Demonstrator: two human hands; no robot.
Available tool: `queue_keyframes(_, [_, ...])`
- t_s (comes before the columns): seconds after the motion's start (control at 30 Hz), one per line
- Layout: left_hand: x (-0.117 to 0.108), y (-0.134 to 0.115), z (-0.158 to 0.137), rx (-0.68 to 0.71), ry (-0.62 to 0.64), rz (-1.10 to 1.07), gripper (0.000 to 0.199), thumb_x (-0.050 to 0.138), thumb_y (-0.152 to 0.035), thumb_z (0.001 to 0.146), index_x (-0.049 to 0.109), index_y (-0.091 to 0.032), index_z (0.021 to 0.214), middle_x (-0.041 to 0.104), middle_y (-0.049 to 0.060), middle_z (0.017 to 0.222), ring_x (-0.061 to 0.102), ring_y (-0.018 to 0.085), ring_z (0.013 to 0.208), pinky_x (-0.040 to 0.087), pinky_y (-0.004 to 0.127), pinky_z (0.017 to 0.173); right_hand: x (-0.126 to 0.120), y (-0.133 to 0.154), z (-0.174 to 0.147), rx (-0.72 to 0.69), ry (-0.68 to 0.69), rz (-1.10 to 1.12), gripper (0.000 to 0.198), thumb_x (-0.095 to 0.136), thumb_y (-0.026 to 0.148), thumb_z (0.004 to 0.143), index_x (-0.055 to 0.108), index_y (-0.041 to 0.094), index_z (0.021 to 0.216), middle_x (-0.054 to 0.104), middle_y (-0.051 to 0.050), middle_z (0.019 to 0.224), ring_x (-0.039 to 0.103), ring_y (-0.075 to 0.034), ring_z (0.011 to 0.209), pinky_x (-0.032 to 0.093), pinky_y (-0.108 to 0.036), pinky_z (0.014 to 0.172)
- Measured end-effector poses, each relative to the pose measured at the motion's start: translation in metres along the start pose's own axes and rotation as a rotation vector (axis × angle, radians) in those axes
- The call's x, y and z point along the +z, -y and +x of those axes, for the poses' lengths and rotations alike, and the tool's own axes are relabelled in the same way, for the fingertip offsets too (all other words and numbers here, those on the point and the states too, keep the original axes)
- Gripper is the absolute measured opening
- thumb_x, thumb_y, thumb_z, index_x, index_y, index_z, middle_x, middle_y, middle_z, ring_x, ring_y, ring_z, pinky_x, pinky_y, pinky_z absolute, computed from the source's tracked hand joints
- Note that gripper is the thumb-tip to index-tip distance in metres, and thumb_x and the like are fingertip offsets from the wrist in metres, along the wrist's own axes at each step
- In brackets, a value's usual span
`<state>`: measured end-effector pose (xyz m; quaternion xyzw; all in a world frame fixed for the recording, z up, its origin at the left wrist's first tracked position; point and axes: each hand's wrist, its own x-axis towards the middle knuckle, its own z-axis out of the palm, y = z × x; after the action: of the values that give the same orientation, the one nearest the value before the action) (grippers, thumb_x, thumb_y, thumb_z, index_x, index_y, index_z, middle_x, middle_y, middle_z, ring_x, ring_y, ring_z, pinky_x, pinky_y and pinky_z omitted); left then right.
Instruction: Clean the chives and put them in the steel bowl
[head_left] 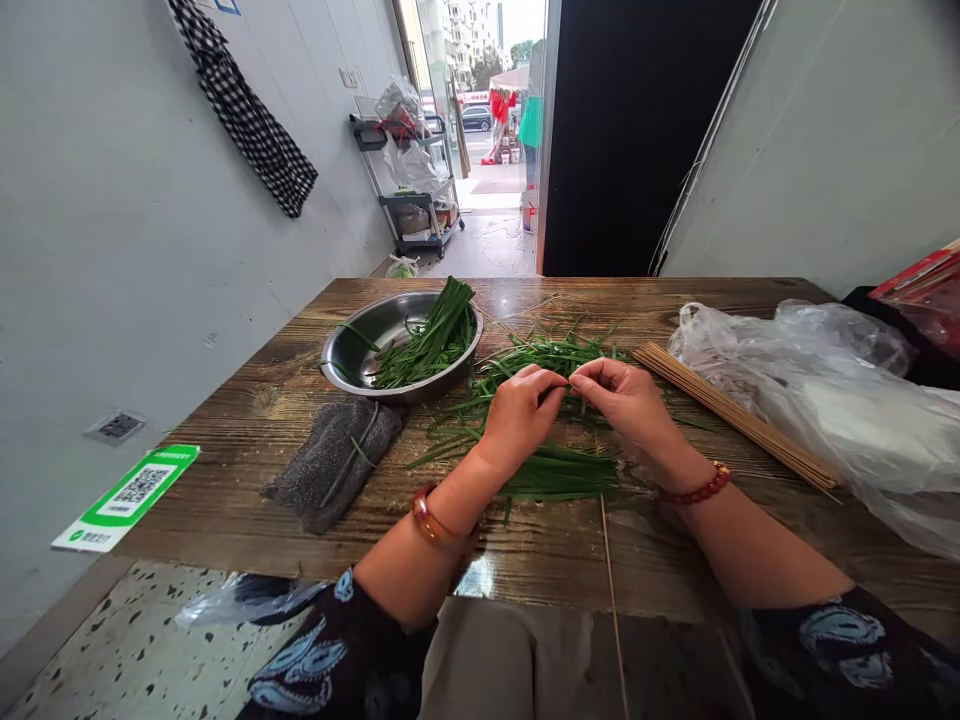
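My left hand [520,412] and my right hand [626,396] meet fingertip to fingertip above a pile of green chive leaves [525,400] on the wooden table [247,440]. Both pinch the same chive leaf [568,383] between thumb and fingers. A neat bunch of chives [559,476] lies under my wrists. One thin bamboo skewer [613,600] runs from that bunch toward me, past the table's near edge. A bundle of bamboo skewers [739,417] lies to the right of my right hand.
A steel bowl [360,345] with more chives stands left of the pile. A grey cloth [334,460] lies in front of it. Crumpled clear plastic bags [832,390] cover the right side. A cart [420,190] stands by the open doorway.
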<state>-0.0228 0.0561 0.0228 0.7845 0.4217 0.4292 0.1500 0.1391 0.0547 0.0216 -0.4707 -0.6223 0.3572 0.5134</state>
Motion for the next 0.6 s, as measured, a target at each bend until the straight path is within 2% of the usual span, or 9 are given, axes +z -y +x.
queue_keyframes(0.07, [-0.001, 0.0, 0.001, -0.028, -0.012, -0.033, 0.013, 0.057, -0.016, 0.082, 0.07, -0.018, 0.08, 0.064, 0.002, 0.073, 0.056, 0.014, 0.071, 0.041, 0.026, 0.068, -0.007, 0.001, 0.001, -0.045, 0.041, -0.128, 0.031, 0.059, 0.047, 0.081, 0.068, 0.017, 0.082, 0.067, -0.003, 0.073, 0.054, -0.014, 0.062, 0.039, -0.027, 0.057])
queue_keyframes(0.13, [-0.002, 0.001, 0.003, -0.103, -0.026, -0.098, 0.012, 0.058, -0.016, 0.08, 0.069, -0.017, 0.076, 0.063, 0.002, 0.069, 0.055, 0.013, 0.067, 0.041, 0.025, 0.065, -0.019, 0.003, 0.003, -0.109, 0.068, -0.35, 0.031, 0.054, 0.044, 0.085, 0.07, 0.018, 0.083, 0.068, -0.003, 0.073, 0.055, -0.015, 0.061, 0.037, -0.027, 0.058])
queue_keyframes(0.2, [-0.003, 0.001, 0.004, -0.194, -0.032, -0.177, 0.012, 0.057, -0.018, 0.079, 0.068, -0.016, 0.074, 0.061, 0.0, 0.064, 0.053, 0.012, 0.062, 0.04, 0.024, 0.06, -0.03, 0.003, 0.004, -0.138, 0.11, -0.573, 0.032, 0.052, 0.042, 0.087, 0.07, 0.019, 0.074, 0.067, -0.003, 0.065, 0.053, -0.015, 0.056, 0.033, -0.028, 0.056])
queue_keyframes(0.27, [-0.004, 0.0, 0.005, -0.263, -0.029, -0.247, 0.012, 0.057, -0.02, 0.078, 0.067, -0.015, 0.073, 0.058, -0.001, 0.06, 0.051, 0.011, 0.058, 0.038, 0.023, 0.056, -0.039, 0.001, 0.005, -0.113, 0.21, -0.702, 0.035, 0.054, 0.042, 0.085, 0.068, 0.021, 0.061, 0.062, -0.002, 0.054, 0.05, -0.014, 0.049, 0.029, -0.028, 0.053])
queue_keyframes(0.43, [-0.006, -0.001, 0.005, -0.322, -0.029, -0.31, 0.013, 0.058, -0.023, 0.076, 0.066, -0.014, 0.072, 0.058, -0.001, 0.059, 0.049, 0.01, 0.054, 0.036, 0.021, 0.052, -0.042, -0.004, 0.001, -0.025, 0.502, -0.71, 0.043, 0.065, 0.045, 0.078, 0.059, 0.022, 0.042, 0.052, 0.0, 0.039, 0.04, -0.011, 0.037, 0.023, -0.028, 0.044])
queue_keyframes(0.53, [-0.005, -0.001, 0.005, -0.323, -0.031, -0.308, 0.013, 0.059, -0.023, 0.076, 0.067, -0.014, 0.073, 0.059, -0.001, 0.06, 0.05, 0.01, 0.054, 0.036, 0.021, 0.052, -0.033, -0.002, -0.002, -0.007, 0.59, -0.702, 0.04, 0.068, 0.042, 0.075, 0.059, 0.023, 0.041, 0.054, 0.001, 0.04, 0.038, -0.01, 0.036, 0.021, -0.028, 0.043])
queue_keyframes(0.6, [-0.005, -0.001, 0.005, -0.321, -0.032, -0.297, 0.013, 0.059, -0.024, 0.076, 0.067, -0.015, 0.074, 0.059, -0.001, 0.06, 0.05, 0.01, 0.055, 0.036, 0.021, 0.052, -0.026, 0.001, -0.003, -0.019, 0.597, -0.743, 0.035, 0.068, 0.036, 0.075, 0.06, 0.023, 0.044, 0.057, 0.001, 0.043, 0.04, -0.01, 0.039, 0.022, -0.028, 0.044])
